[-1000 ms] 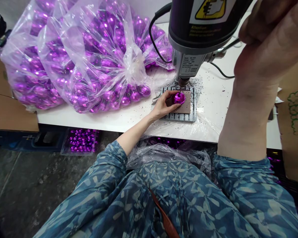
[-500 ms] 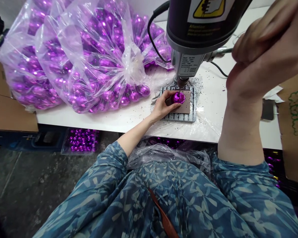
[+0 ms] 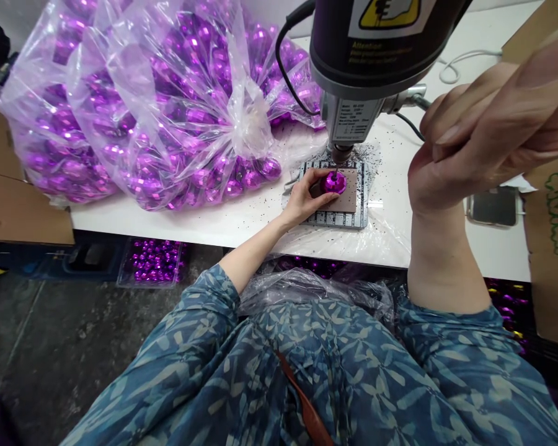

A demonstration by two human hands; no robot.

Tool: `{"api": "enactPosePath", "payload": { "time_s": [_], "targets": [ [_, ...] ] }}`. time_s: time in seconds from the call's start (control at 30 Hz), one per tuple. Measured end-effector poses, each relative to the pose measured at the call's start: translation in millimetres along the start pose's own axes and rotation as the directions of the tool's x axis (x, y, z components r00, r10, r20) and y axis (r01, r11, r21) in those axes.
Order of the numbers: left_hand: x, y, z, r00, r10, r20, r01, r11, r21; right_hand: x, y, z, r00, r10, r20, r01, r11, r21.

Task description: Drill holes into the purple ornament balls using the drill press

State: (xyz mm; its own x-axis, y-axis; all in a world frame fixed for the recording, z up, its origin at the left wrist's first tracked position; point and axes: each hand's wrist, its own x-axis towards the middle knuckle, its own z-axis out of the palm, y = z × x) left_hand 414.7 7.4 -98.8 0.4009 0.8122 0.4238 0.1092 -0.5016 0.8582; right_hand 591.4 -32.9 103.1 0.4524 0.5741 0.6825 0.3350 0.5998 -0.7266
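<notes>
My left hand [image 3: 303, 199] pinches a shiny purple faceted ball [image 3: 335, 182] between thumb and fingers. The ball rests on a brown board [image 3: 348, 201] over the slotted metal base plate [image 3: 363, 214] of a bench drill press [image 3: 353, 118]. Directly above the ball is the drill chuck [image 3: 341, 153], its thin bit reaching down to a dark spot on the ball's top. At the upper right, my right hand [image 3: 474, 130] is closed around the press's feed lever [image 3: 419, 100]; its grip end is hidden in my fist.
Clear plastic bags [image 3: 167, 111] full of purple balls fill the table's left side. Dark shavings surround the base plate. A phone [image 3: 495, 206] lies at right beside a cardboard box [image 3: 555, 260]. Below the table's front edge stands a clear bin [image 3: 152, 263] of purple pieces.
My right hand has come down and slightly left, turning with the lever, and more of the phone shows. My left hand and the ball have stayed in place.
</notes>
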Motion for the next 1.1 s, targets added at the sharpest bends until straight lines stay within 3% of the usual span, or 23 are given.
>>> {"api": "enactPosePath", "payload": {
  "time_s": [0.13,0.43,0.6,0.8,1.1],
  "targets": [
    [0.4,1.1,0.0,1.0,-0.01,0.005,0.01,0.999,-0.033,-1.6,3.6,3.3,0.998,-0.038,-0.042,0.045,0.985,0.166],
    [0.4,-6.8,1.5,0.999,0.039,0.024,-0.039,0.999,-0.003,-6.6,29.0,4.4,0.977,-0.183,-0.111,0.2,0.966,0.165],
    [0.6,-5.0,2.5,1.0,0.003,0.012,-0.002,0.999,-0.032,-9.9,48.0,7.9,0.962,-0.22,-0.162,0.246,0.956,0.162],
    [0.9,-2.6,2.2,1.0,-0.005,0.013,0.006,0.999,-0.053,-11.2,66.1,1.7,0.958,-0.261,-0.121,0.274,0.955,0.113],
    [1.2,0.7,2.0,1.0,0.002,-0.005,-0.003,0.998,-0.062,-16.5,63.3,-5.5,0.973,-0.227,-0.051,0.22,0.97,-0.104]
  ]
}}
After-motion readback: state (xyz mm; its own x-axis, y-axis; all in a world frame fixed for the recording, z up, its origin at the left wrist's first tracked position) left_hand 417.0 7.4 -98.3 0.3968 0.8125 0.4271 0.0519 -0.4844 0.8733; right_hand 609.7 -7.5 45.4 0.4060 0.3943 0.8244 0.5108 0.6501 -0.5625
